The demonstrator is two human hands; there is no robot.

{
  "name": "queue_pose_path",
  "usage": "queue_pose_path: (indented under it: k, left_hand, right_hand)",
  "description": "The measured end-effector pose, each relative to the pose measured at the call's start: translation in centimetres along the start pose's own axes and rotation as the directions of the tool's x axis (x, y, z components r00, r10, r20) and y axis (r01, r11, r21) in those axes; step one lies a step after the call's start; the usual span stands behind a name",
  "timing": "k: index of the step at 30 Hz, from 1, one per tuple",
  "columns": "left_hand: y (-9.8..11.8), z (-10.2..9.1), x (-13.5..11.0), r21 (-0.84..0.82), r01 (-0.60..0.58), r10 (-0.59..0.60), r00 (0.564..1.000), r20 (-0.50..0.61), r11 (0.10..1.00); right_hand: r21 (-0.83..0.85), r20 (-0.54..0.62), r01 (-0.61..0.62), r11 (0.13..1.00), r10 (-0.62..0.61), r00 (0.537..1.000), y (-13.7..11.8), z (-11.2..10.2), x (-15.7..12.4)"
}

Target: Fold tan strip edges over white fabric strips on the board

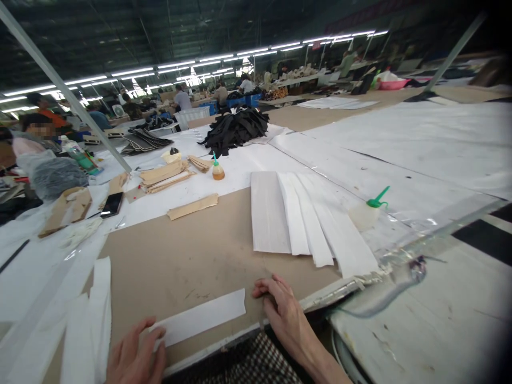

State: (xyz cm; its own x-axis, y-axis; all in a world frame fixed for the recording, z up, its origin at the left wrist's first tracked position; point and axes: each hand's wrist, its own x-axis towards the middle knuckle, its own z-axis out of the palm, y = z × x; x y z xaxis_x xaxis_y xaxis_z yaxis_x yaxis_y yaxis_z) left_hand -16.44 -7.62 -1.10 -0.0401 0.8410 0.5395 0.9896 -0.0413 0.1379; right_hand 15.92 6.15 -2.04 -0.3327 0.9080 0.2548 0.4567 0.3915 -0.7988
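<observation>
A white fabric-like strip (204, 318) lies flat on the brown board (160, 282) near the table's front edge. At its left end rests my left hand (136, 354), fingers apart and touching the strip, covering that end. My right hand (285, 312) hovers just beyond the strip's right end with loosely bent fingers and thumb apart, holding nothing. Beyond it, a fanned stack of wider white pieces (298, 218) spreads across the board. To the left of my left hand lie more white strips (86, 330), overlapping.
A tan strip (192, 207) and a small bottle with amber liquid (218, 170) lie farther back. A green-spouted bottle (374, 210) stands at right. Black strips (236, 128) form a heap. A phone (112, 205) lies left. A slanting pole (68, 90) crosses the left side; people sit behind.
</observation>
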Motion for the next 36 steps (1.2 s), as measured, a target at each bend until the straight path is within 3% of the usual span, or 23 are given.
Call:
queue_pose_path:
  k: [2, 4, 7, 10, 14, 19, 22, 25, 29, 33, 36]
  left_hand:
    - [1.9, 0.3, 1.8, -0.118, 0.003, 0.001, 0.999, 0.041, 0.993]
    - [4.0, 1.1, 3.9, -0.231, 0.046, 0.000, 0.981, 0.195, 0.972]
    - [6.7, 2.3, 6.9, -0.287, 0.175, -0.032, 0.897, 0.441, 0.942]
    - [8.0, 2.7, 8.7, -0.285, 0.235, -0.042, 0.834, 0.551, 0.929]
    - [8.4, 2.5, 9.2, -0.283, 0.232, -0.045, 0.839, 0.542, 0.931]
    - [8.2, 3.1, 7.5, -0.293, 0.166, -0.002, 0.872, 0.489, 0.942]
    - [7.8, 3.9, 6.2, -0.323, -0.024, 0.125, 0.947, 0.296, 0.946]
    - [7.4, 4.6, 5.3, -0.318, -0.200, 0.245, 0.963, 0.109, 0.927]
    - [7.5, 4.9, 5.3, -0.326, -0.211, 0.258, 0.960, 0.108, 0.922]
    - [7.4, 4.8, 5.9, -0.376, -0.176, 0.264, 0.944, 0.198, 0.910]
    - [7.1, 4.2, 6.6, -0.401, -0.155, 0.272, 0.928, 0.253, 0.903]
  right_hand:
    - [0.005, -0.018, 0.010, 1.000, -0.010, 1.000, 0.2, 0.2, -0.1]
    - [0.008, -0.035, 0.019, 1.000, -0.019, 0.999, 0.4, 0.2, -0.2]
    - [0.014, -0.046, 0.035, 0.999, -0.035, 0.998, 0.6, 0.1, -0.2]
    - [0.023, -0.042, 0.053, 0.998, -0.052, 0.998, 0.9, 0.0, -0.3]
    - [0.006, -0.043, 0.077, 0.997, -0.077, 0.996, 1.1, 0.1, -0.4]
    - [-0.051, -0.064, 0.129, 0.990, -0.132, 0.989, 0.3, 0.1, -0.5]
    - [-0.073, -0.056, 0.156, 0.985, -0.161, 0.985, -0.6, -0.1, -0.5]
    - [-0.127, -0.049, 0.201, 0.971, -0.208, 0.977, -1.5, 0.0, -0.4]
    - [-0.254, 0.015, 0.286, 0.924, -0.292, 0.956, -2.8, 0.9, 0.0]
    - [-0.311, 0.145, 0.361, 0.879, -0.331, 0.932, -3.9, 2.6, 1.0]
    - [-0.307, 0.155, 0.365, 0.879, -0.332, 0.930, -4.2, 3.6, 1.7]
